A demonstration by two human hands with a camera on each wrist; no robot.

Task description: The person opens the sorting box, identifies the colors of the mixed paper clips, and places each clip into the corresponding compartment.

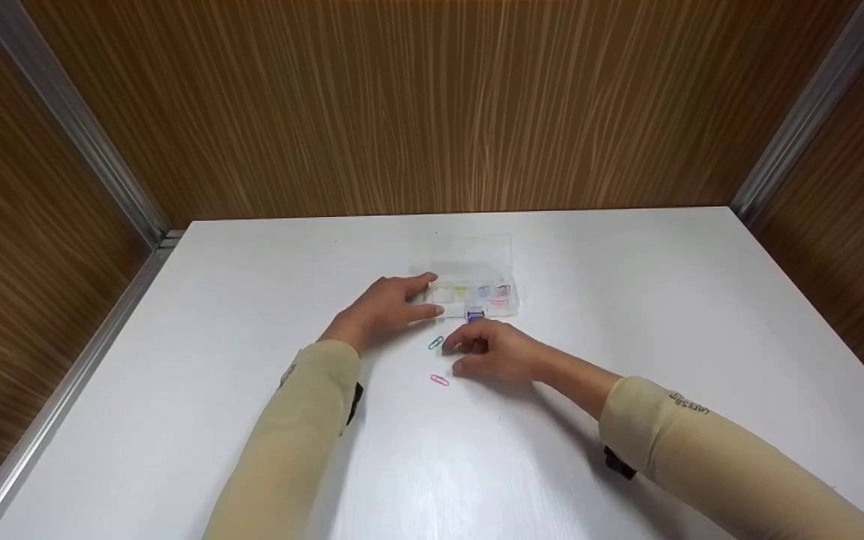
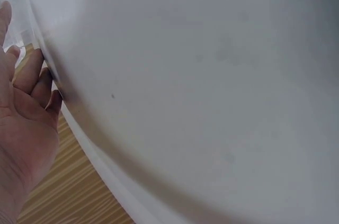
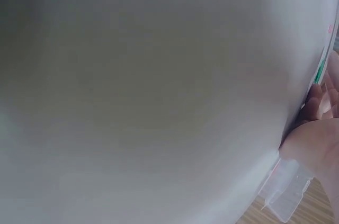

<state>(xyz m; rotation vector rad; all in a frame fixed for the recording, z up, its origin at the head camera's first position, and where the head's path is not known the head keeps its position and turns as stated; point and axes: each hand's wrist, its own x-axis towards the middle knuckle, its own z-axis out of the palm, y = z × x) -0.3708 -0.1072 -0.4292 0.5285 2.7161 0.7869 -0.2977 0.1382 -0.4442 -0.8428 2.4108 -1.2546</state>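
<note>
A clear plastic compartment box (image 1: 443, 293) lies on the white table, its see-through lid (image 1: 469, 251) tipped back behind it. My left hand (image 1: 391, 304) grips the box's left end, thumb at the front edge and fingers at the back corner. Small yellow, blue, dark and pink pieces show in its compartments. My right hand (image 1: 499, 351) is just in front of the box, fingers bent and a gap between thumb and forefinger. Beside its fingertips lies a green paper clip (image 1: 436, 343); a pink paper clip (image 1: 439, 380) lies nearer me. Nothing shows in that hand.
The white table (image 1: 177, 420) is bounded by a wood-grain panel (image 1: 432, 112) at the back and similar panels at both sides. Metal rails (image 1: 64, 112) run along the corners. A small blue patch (image 1: 475, 316) shows at the box's front, partly behind the right hand.
</note>
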